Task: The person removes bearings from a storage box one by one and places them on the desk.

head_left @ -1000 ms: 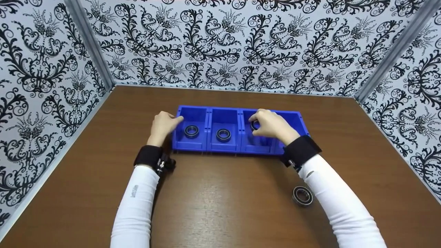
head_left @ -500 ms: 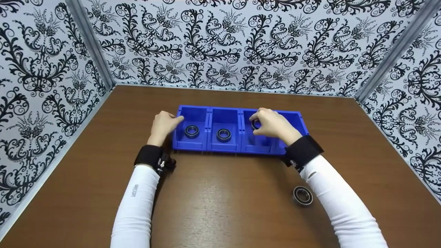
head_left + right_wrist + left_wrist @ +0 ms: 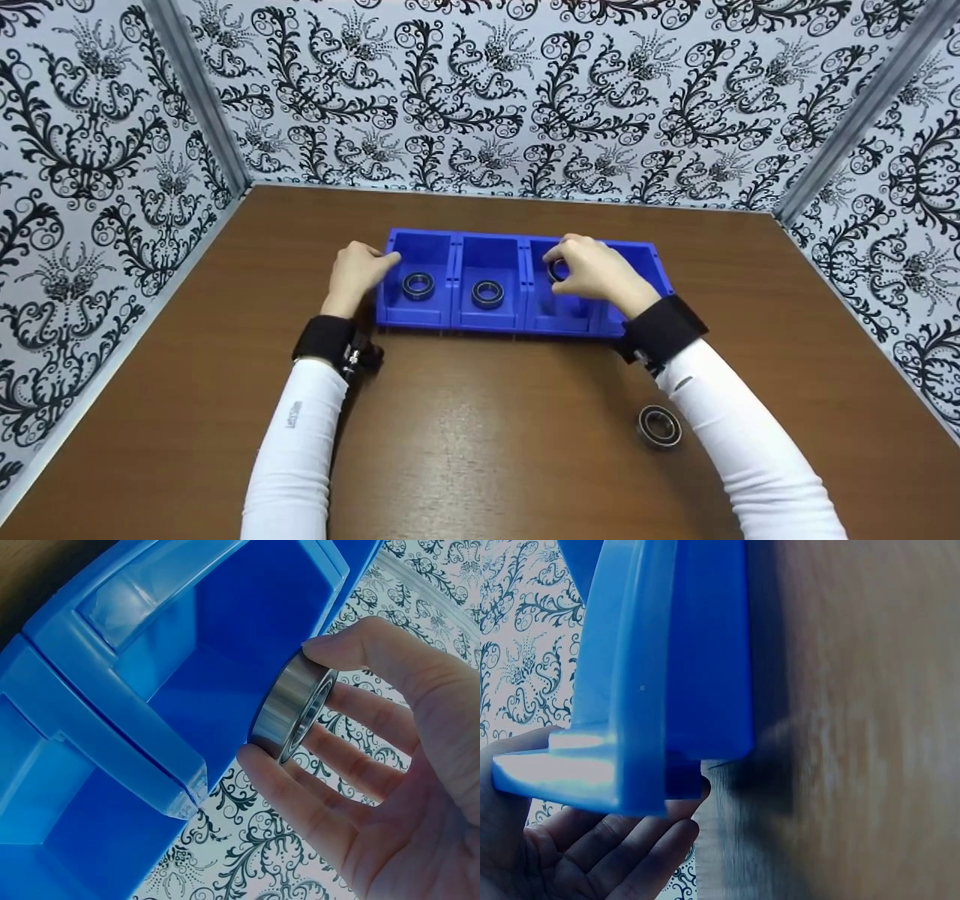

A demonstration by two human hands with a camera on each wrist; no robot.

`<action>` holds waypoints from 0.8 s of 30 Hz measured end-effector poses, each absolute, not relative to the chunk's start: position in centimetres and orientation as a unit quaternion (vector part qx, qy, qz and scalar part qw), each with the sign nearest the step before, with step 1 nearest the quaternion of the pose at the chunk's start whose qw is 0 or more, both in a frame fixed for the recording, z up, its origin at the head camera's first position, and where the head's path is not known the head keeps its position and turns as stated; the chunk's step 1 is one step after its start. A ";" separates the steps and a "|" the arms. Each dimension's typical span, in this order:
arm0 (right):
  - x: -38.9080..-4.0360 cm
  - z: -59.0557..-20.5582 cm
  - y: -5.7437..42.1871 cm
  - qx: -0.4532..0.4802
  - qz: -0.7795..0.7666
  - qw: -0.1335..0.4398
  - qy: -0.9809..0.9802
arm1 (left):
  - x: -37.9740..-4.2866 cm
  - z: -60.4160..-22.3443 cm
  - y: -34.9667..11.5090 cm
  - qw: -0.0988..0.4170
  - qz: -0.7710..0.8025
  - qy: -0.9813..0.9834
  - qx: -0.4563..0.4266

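Observation:
My right hand (image 3: 592,274) pinches a ball bearing (image 3: 283,711) between thumb and fingertips, tilted on edge in the right wrist view. In the head view this hand is over the third compartment of a blue divided bin (image 3: 484,322). The left hand (image 3: 354,276) grips the left end of the bin, thumb over the rim and fingers along the outside, as the left wrist view also shows. One bearing (image 3: 418,296) lies flat in the leftmost compartment, another bearing (image 3: 487,304) in the second. The right hand partly hides the third and fourth compartments.
A further bearing (image 3: 646,435) lies on the brown wooden table (image 3: 465,435), beside the right forearm. Patterned white-and-black panels (image 3: 495,112) stand behind the table and on both sides, joined by grey metal posts (image 3: 196,97).
The right wrist and forearm have shifted very slightly to the right, the bearing still pinched over the third compartment. The left hand and the bin hold their places.

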State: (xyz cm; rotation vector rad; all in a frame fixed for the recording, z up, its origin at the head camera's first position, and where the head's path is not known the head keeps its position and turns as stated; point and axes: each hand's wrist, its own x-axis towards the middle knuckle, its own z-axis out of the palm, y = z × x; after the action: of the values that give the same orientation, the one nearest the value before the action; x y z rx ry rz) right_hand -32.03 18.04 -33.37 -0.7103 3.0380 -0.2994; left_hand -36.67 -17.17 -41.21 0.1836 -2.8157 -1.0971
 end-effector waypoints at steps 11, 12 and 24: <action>-31.6 -33.2 18.1 -0.237 -0.093 0.004 0.967 | -36.9 -41.7 -17.3 0.073 -0.365 -0.927 0.052; -31.6 -33.2 18.0 -0.238 -0.094 0.003 0.967 | -37.0 -41.7 -17.3 0.073 -0.365 -0.927 0.052; -30.9 -33.2 18.0 -0.236 -0.092 -0.001 0.968 | -36.9 -41.6 -17.4 0.066 -0.359 -0.930 0.049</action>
State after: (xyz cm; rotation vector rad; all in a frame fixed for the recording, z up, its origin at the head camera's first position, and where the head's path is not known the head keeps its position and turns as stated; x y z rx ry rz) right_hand -30.87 18.02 -33.15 -0.7409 3.0424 -0.2883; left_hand -36.94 -17.38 -41.61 0.1490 -2.8048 -1.0822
